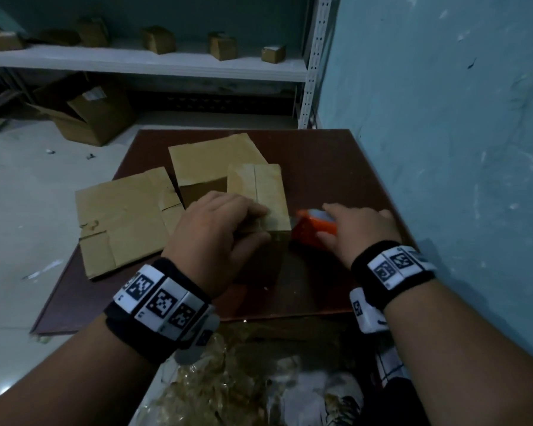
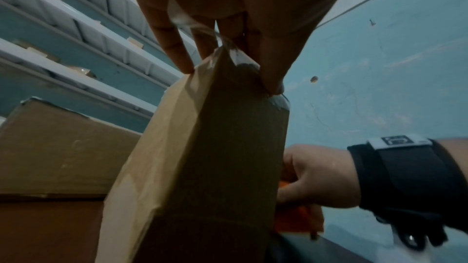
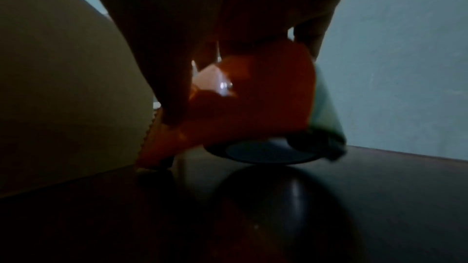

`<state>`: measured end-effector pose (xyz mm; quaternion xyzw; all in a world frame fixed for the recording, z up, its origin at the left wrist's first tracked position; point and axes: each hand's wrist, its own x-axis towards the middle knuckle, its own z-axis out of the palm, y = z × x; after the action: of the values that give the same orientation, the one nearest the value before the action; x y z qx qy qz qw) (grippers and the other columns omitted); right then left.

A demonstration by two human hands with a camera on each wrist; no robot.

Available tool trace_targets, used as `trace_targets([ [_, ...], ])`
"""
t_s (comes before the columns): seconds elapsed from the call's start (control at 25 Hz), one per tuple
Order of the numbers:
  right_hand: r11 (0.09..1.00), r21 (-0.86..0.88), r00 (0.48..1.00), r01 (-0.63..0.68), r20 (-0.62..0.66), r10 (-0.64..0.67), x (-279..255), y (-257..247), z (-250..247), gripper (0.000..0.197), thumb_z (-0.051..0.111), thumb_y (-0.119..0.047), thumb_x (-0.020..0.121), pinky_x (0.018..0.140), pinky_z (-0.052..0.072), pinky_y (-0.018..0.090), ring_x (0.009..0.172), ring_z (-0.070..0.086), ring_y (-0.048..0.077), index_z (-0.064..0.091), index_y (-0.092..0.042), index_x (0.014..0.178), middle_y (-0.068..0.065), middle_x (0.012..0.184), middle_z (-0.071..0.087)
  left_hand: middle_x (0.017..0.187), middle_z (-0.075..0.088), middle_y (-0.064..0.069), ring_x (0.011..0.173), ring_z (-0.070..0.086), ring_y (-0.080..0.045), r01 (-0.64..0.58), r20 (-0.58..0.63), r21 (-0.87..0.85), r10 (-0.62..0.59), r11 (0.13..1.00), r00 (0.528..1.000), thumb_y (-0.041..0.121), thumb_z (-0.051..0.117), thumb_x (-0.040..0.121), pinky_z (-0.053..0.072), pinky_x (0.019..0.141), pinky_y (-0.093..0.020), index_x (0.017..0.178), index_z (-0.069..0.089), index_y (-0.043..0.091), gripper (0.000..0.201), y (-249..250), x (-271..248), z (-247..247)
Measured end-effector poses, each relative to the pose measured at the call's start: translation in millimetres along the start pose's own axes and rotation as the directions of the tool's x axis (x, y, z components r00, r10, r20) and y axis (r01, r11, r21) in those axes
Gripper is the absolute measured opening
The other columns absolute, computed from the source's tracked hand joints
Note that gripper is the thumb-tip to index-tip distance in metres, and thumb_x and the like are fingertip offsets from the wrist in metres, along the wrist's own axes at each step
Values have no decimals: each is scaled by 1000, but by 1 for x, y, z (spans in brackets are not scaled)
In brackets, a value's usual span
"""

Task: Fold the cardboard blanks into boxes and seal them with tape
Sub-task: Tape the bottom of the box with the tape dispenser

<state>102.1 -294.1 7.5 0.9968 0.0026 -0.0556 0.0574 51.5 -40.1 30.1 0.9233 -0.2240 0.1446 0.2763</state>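
A folded cardboard box (image 1: 263, 192) stands upright on the dark brown table (image 1: 336, 167), its top flaps closed along a centre seam. My left hand (image 1: 216, 229) grips the box's near top corner, fingers on top and thumb on the near side; the left wrist view shows the fingertips (image 2: 185, 65) pinching the box (image 2: 202, 167) at a taped edge. My right hand (image 1: 357, 226) holds an orange tape dispenser (image 1: 308, 230) against the box's right side, low near the table. In the right wrist view the dispenser (image 3: 253, 97) almost touches the tabletop, its toothed edge against the box wall (image 3: 63, 87).
Two flat cardboard blanks (image 1: 126, 219) (image 1: 210, 158) lie on the table's left and back. A blue wall (image 1: 443, 149) runs close along the right. White shelves (image 1: 166, 61) with small boxes stand behind, an open carton (image 1: 90, 115) on the floor. Crumpled plastic (image 1: 228, 379) lies near me.
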Motion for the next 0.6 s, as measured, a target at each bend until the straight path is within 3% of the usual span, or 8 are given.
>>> trace_targets([
  [0.08,999,38,991,-18,-133,23,1,-3,0,54,52,-65,94,97,43,47,116,55,28,52,-42,143,-1,126,62,123,59,15,113,57,-8,66,-24,-63,-68,996,997,42,74,82,56,96,-41,129,60,29,51,1,0,-1],
  [0.16,921,381,931,75,-358,72,-9,-11,-3,46,46,-68,95,89,49,42,107,57,22,66,-37,123,-2,114,61,134,56,10,119,57,-8,101,-90,-206,-122,973,988,45,82,71,54,100,-35,136,55,27,72,-1,-2,-3],
  [0.24,571,800,922,185,-342,182,-25,-26,-13,51,40,-75,96,75,50,27,93,63,4,66,-34,109,-10,102,65,136,58,10,120,59,-5,223,-139,-418,-305,881,942,56,86,61,52,99,-29,135,54,31,84,-7,-11,-3],
  [0.32,231,968,980,92,-129,150,-43,-45,-22,57,41,-76,88,63,47,9,84,63,-11,63,-31,115,-16,98,67,127,68,9,115,66,-7,353,-48,-728,-557,587,829,67,86,56,55,98,-36,129,60,32,85,-16,-24,1],
  [0.4,85,996,996,2,-10,90,-49,-58,-21,57,44,-73,87,65,43,0,83,58,-23,57,-35,126,-26,105,62,117,75,2,111,70,-19,390,96,-866,-659,314,746,68,86,58,55,99,-47,121,69,25,78,-26,-35,9],
  [0.44,46,999,998,-20,17,61,-49,-64,-19,52,46,-73,89,73,44,1,88,57,-23,53,-40,129,-30,109,59,113,76,-2,109,71,-25,391,120,-874,-651,288,749,66,85,62,55,97,-50,113,74,22,69,-27,-38,14],
  [0.52,-29,997,997,-69,70,38,-43,-73,-12,56,51,-75,92,97,50,23,108,60,-7,55,-43,137,-25,122,63,109,78,-5,106,73,-28,387,112,-862,-620,328,776,55,84,75,58,90,-46,94,78,19,41,-21,-38,22],
  [0.6,-85,989,990,-118,124,70,-40,-86,-5,48,52,-66,97,104,51,40,113,64,7,58,-43,138,-18,124,67,105,78,-1,100,75,-22,376,99,-861,-614,341,783,35,77,85,60,77,-33,74,75,20,19,-14,-33,26],
])
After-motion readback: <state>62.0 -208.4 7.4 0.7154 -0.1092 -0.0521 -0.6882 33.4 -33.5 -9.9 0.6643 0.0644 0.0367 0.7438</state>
